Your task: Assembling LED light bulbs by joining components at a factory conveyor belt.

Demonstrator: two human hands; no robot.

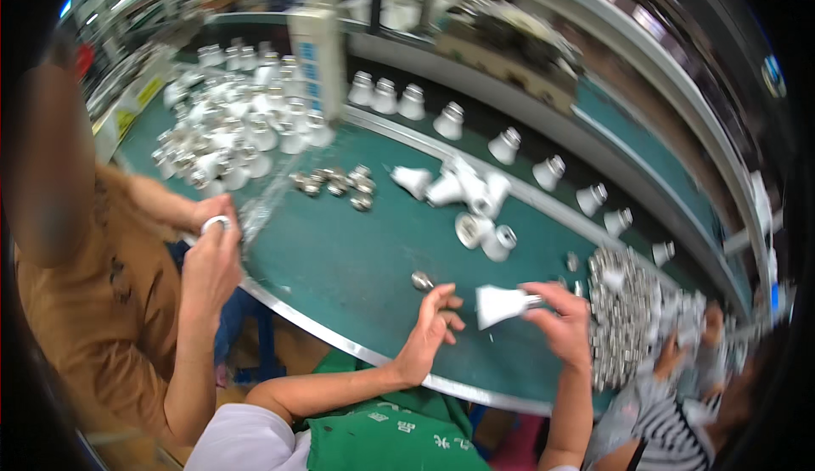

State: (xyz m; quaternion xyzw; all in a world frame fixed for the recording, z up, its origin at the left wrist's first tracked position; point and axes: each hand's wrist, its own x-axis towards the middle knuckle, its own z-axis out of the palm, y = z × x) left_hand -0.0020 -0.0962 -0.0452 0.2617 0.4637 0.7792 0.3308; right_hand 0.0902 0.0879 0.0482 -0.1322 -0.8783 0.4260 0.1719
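Observation:
My right hand [562, 322] pinches a white light bulb housing [499, 305] by its metal end, its wide end pointing left. To the left of it, my left hand [423, 339] is held over the table's front part with fingers apart and slightly curled, nothing in them. A small silver metal bulb cap [421, 281] lies just beyond its fingertips; whether they touch I cannot tell. Farther back on the green table [356, 250] lies a cluster of white bulb housings [463, 184], some on their sides. Several loose metal caps [337, 184] are grouped to its left.
White bulbs [448, 121] stand in a row on a dark strip behind a metal rail. A large pile of bulbs [238, 123] fills the back left; massed metal caps [624, 318] lie at right. A co-worker's hands [212, 250] are at left, another person's hand [671, 356] at right.

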